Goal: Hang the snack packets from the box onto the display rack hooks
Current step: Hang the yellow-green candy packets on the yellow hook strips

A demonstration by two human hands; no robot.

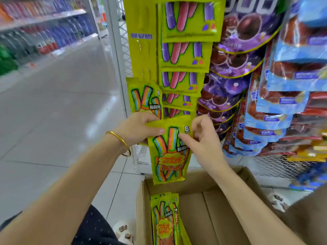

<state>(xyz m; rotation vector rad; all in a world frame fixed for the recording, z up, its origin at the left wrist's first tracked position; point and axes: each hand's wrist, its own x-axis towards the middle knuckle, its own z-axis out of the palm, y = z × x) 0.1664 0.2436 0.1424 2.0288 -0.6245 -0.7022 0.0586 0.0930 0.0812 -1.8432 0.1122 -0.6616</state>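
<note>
One rainbow-strip packet (169, 149) is up in the air, held upright in both hands just in front of the display rack (123, 55), directly above the far left corner of the box (221, 218). The left hand (139, 129), a gold bracelet (120, 138) on its wrist, pinches the packet's top left edge, thumb flat on the front and fingers tucked behind. The right hand (200, 137) grips the top right edge, thumb tip on the front beside a printed "8", the other fingers curled at the edge. An orange cloud logo sits mid-packet; its lettering is too blurred to read.

One matching hung packet (144, 98) is on the rack just behind the left hand, also showing an "8". Down in the box, at least three more stacked packets (164, 220) stand against its left wall; an exact count is hard, as they overlap.

Right of the hung one runs a column of at least five purple-and-pink packets (184, 55), then overlapping purple grape packets (247, 32), then blue packets (292, 50). Across the floor (62, 103), blurred shelves (44, 23) carry bottles.
</note>
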